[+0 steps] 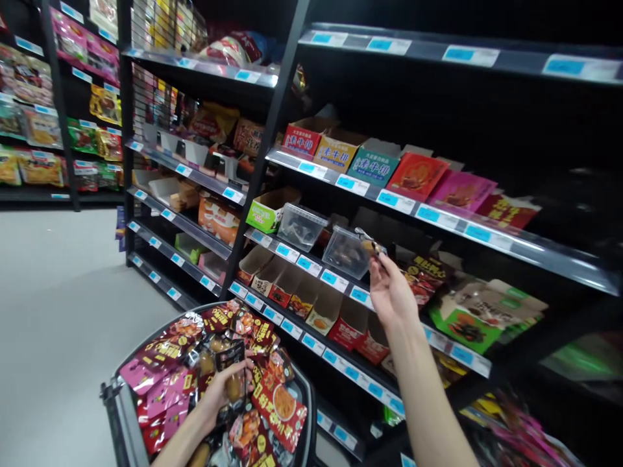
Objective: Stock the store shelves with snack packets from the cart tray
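Note:
My right hand (389, 285) is raised to the shelf, its fingers closed on a small dark snack packet (374, 246). That packet is at the rim of a clear plastic bin (343, 254), with dark contents showing through its wall. Lower left, my left hand (224, 389) grips a black-topped snack packet (234, 370) with something brown and rounded in its clear part. Around this hand lie many dark red snack packets (277, 402) and several pink packets (163, 395), heaped in a black-rimmed basket (311, 415).
A second clear bin (300, 227) stands left of the first, beside a green box (265, 214). Printed cartons (296, 295) line the shelf below; a price-tagged shelf edge (438, 217) juts out above my right hand. Grey floor (58, 311) lies to the left.

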